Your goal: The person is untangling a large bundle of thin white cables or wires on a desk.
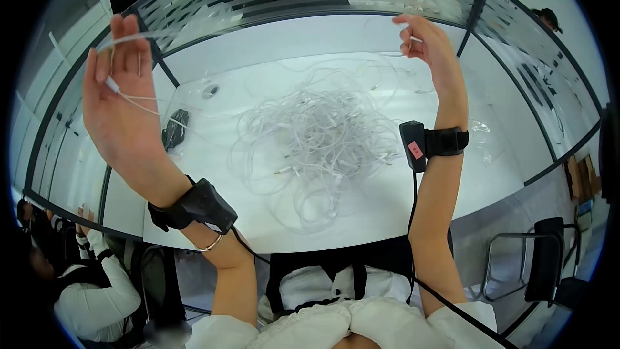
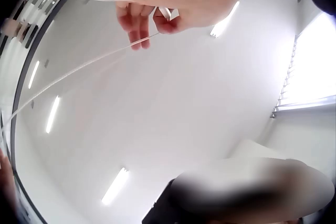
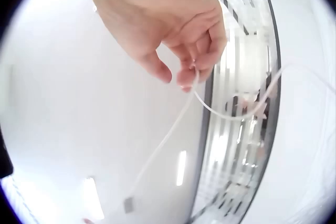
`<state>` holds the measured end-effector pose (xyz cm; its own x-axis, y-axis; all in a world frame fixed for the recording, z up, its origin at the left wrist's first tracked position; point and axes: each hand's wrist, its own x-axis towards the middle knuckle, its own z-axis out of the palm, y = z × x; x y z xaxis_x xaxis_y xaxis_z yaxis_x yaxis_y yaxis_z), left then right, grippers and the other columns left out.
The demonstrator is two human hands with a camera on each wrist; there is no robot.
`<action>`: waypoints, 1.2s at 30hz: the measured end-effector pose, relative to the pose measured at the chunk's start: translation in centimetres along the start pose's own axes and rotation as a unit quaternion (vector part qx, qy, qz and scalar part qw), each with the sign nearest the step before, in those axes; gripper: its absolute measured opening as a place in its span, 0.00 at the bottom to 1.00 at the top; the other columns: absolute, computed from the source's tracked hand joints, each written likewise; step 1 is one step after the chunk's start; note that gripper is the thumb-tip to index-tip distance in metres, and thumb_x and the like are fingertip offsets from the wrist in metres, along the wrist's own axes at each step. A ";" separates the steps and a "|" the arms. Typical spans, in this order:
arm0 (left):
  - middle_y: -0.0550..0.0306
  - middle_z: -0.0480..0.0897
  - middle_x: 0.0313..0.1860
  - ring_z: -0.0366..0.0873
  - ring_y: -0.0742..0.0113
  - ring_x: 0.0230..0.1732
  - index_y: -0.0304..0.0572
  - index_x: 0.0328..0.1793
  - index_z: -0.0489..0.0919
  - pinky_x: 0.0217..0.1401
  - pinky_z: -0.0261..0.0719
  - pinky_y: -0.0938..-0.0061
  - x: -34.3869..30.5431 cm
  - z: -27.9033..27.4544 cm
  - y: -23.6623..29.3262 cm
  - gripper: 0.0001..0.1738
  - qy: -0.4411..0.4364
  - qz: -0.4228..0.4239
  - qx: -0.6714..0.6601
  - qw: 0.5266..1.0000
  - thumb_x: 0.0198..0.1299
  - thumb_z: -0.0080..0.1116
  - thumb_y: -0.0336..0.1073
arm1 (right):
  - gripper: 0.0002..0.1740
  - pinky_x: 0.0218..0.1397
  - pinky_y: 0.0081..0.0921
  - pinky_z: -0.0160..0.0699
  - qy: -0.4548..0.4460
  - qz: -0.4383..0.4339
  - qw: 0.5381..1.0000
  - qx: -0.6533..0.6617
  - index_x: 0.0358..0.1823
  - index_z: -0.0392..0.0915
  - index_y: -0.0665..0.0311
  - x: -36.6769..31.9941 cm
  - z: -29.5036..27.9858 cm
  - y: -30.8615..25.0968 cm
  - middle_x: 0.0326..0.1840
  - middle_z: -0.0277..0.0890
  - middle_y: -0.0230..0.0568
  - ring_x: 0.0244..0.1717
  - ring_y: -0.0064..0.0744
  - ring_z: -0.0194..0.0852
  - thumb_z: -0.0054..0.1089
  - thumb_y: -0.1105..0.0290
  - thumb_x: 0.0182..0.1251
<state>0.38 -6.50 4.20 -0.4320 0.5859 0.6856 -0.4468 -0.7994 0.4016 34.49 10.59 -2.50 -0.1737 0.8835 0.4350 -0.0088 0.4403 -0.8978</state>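
My left hand [image 1: 126, 119] is raised at the left, palm showing. Between its thumb and index finger it pinches a white cable [image 2: 79, 69], with a small white connector piece [image 1: 112, 84] at the fingertips and two thin strands running from it. More cable crosses over the upper fingers. My right hand [image 1: 431, 45], raised at the far right of the table, holds a white cord [image 3: 164, 139] in its curled fingers, the thumb standing apart. From those fingers the cord runs two ways. Below and between the hands, a tangled heap of white cables [image 1: 323, 132] lies on the white table [image 1: 213, 223].
A black item in clear plastic [image 1: 175, 130] lies at the table's left, near a round cable hole [image 1: 210, 91]. Glass partitions on dark frames [image 1: 481, 3] surround the table. Other people sit beyond the glass and at lower left. A chair [image 1: 546, 258] stands at right.
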 end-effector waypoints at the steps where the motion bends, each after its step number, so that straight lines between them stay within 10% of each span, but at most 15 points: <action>1: 0.29 0.69 0.64 0.64 0.46 0.71 0.41 0.28 0.66 0.73 0.65 0.57 0.0 -0.2 0.0 0.15 -0.040 -0.020 -0.018 0.999 0.71 0.44 0.32 | 0.18 0.41 0.15 0.68 0.004 0.041 0.998 -0.043 0.47 0.81 0.62 -0.1 0.2 0.1 0.30 0.73 0.27 0.33 0.19 0.75 0.50 0.56 0.71; 5: 0.34 0.78 0.56 0.73 0.45 0.63 0.43 0.28 0.67 0.71 0.65 0.58 -1.4 3.6 -2.1 0.15 0.018 -0.028 0.077 0.996 0.71 0.43 0.35 | 0.25 0.53 0.26 0.72 -0.018 -0.029 0.968 -0.248 0.48 0.82 0.66 1.5 -0.6 3.0 0.45 0.82 0.38 0.47 0.33 0.79 0.57 0.50 0.65; 6: 0.37 0.81 0.50 0.78 0.49 0.58 0.42 0.30 0.68 0.68 0.66 0.62 -1.0 2.9 -2.1 0.14 -0.143 -0.099 0.033 0.984 0.71 0.43 0.36 | 0.26 0.59 0.28 0.70 -0.003 -0.083 0.957 -0.276 0.51 0.81 0.67 0.8 0.2 1.7 0.51 0.82 0.41 0.54 0.34 0.76 0.58 0.49 0.66; 14: 0.49 0.80 0.45 0.74 0.66 0.54 0.38 0.31 0.72 0.66 0.63 0.70 -3.5 6.2 -5.7 0.15 -0.247 -0.033 0.352 0.902 0.71 0.45 0.37 | 0.20 0.49 0.24 0.74 -0.294 -0.203 0.934 -0.010 0.45 0.81 0.68 -4.7 8.2 -6.7 0.41 0.82 0.34 0.44 0.24 0.78 0.52 0.55 0.73; 19: 0.64 0.74 0.23 0.73 0.78 0.29 0.37 0.34 0.76 0.38 0.69 0.80 -3.0 5.0 -7.2 0.16 -0.343 -0.163 0.314 0.870 0.70 0.52 0.42 | 0.19 0.38 0.18 0.72 -0.256 -0.174 0.935 0.172 0.34 0.78 0.70 -3.6 7.0 -7.0 0.24 0.75 0.32 0.25 0.24 0.74 0.46 0.62 0.76; 22: 0.68 0.70 0.21 0.63 0.80 0.21 0.39 0.40 0.74 0.26 0.61 0.85 -3.9 5.9 -8.8 0.10 -0.345 -0.297 0.336 0.824 0.70 0.51 0.38 | 0.14 0.55 0.31 0.67 -0.362 -0.164 0.863 0.312 0.34 0.69 0.63 -0.8 3.0 -5.9 0.29 0.66 0.36 0.38 0.28 0.69 0.38 0.65 0.78; 36: 0.62 0.69 0.18 0.63 0.75 0.23 0.40 0.52 0.74 0.27 0.63 0.75 -11.2 7.1 -16.7 0.15 -0.487 -0.264 0.391 0.735 0.66 0.56 0.41 | 0.07 0.69 0.44 0.55 -0.021 -0.327 0.774 0.542 0.43 0.70 0.64 -9.0 -10.6 -9.3 0.52 0.62 0.50 0.60 0.43 0.58 0.41 0.73 0.73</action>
<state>18.22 -0.68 -5.90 0.5759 0.7735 0.2646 0.4017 -0.5497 0.7325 46.56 0.21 2.67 0.1853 0.5124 0.8385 -0.9249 0.3792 -0.0273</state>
